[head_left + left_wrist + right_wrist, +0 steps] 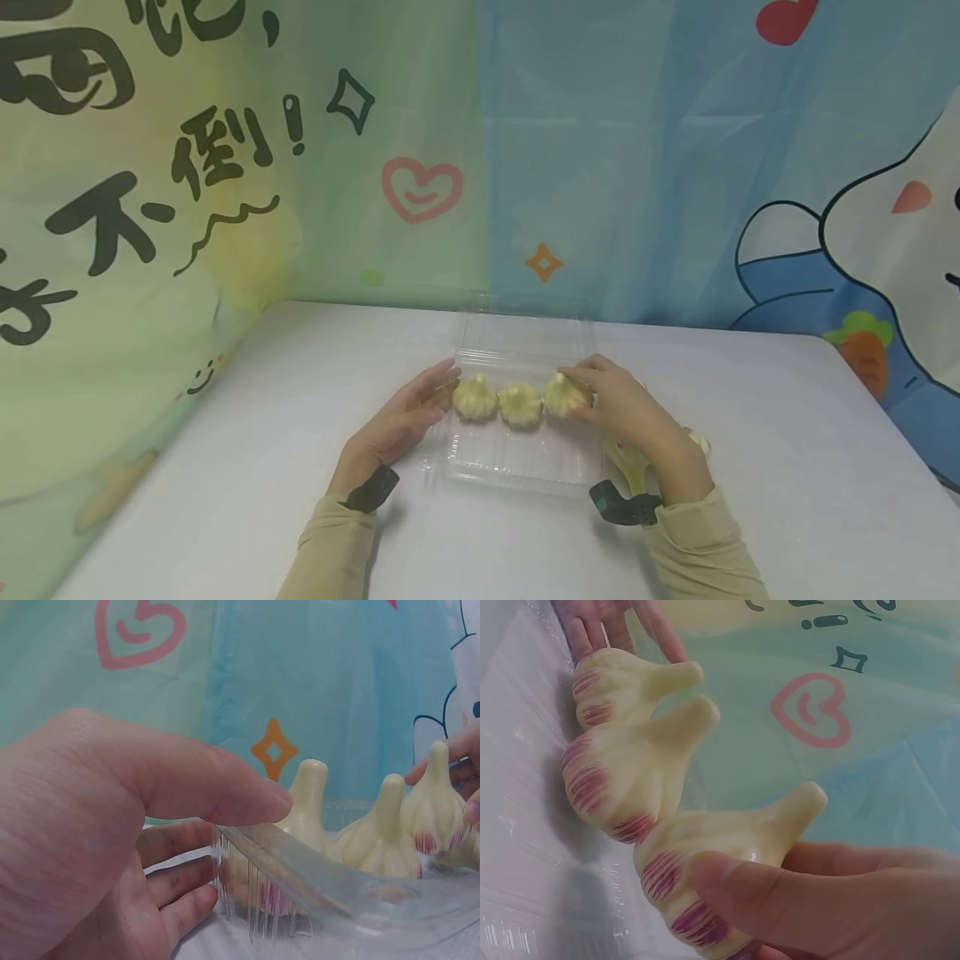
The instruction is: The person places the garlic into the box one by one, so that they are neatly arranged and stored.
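Three glossy, pale garlic bulbs with purple streaks stand in a row in an opened clear plastic box. My right hand pinches the right garlic bulb between thumb and fingers, its stem pointing up past them. Beside it is the middle garlic bulb, and the left garlic bulb sits close to the box's left wall. At that wall my left hand has its fingers extended along the outside. In the left wrist view its straight thumb lies over the rim.
The box's clear lid lies folded back toward the rear of the white table. Partly hidden by my right forearm are a yellowish, stalk-like thing and a whitish rounded thing. A printed cloth hangs behind the table.
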Demonstrator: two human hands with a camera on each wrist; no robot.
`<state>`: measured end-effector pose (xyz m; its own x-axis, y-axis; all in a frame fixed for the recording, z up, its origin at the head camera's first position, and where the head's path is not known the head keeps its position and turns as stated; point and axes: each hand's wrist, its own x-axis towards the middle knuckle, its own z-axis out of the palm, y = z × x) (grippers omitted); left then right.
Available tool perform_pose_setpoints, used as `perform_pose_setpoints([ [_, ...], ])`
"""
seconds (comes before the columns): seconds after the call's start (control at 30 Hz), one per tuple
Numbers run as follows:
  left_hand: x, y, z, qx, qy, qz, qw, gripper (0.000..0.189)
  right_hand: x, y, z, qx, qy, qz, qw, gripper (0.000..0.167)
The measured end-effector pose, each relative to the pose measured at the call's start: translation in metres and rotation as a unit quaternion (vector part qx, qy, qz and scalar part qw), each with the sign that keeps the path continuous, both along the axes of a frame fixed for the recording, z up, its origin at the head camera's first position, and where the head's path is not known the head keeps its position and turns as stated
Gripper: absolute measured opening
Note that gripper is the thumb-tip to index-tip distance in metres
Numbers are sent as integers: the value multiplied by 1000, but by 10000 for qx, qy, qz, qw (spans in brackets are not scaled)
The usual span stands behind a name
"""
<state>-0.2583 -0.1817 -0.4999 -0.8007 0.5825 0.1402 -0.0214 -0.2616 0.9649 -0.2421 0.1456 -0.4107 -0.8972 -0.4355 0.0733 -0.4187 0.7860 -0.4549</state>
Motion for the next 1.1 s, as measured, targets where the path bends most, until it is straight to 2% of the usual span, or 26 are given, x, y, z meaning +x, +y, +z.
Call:
perform_pose_setpoints([
  [0.2, 1, 0, 2, -1, -27, 16, 10000, 74, -1, 0, -2, 40, -45, -74, 10000, 59],
  [0.77, 2, 1, 5, 58, -6, -4, 10000, 74, -4, -4, -6, 412, 220, 181, 9987, 50],
  [1.1, 3, 1, 5, 8, -37, 12, 10000, 75, -3, -5, -8, 460, 618, 300, 9966, 48],
])
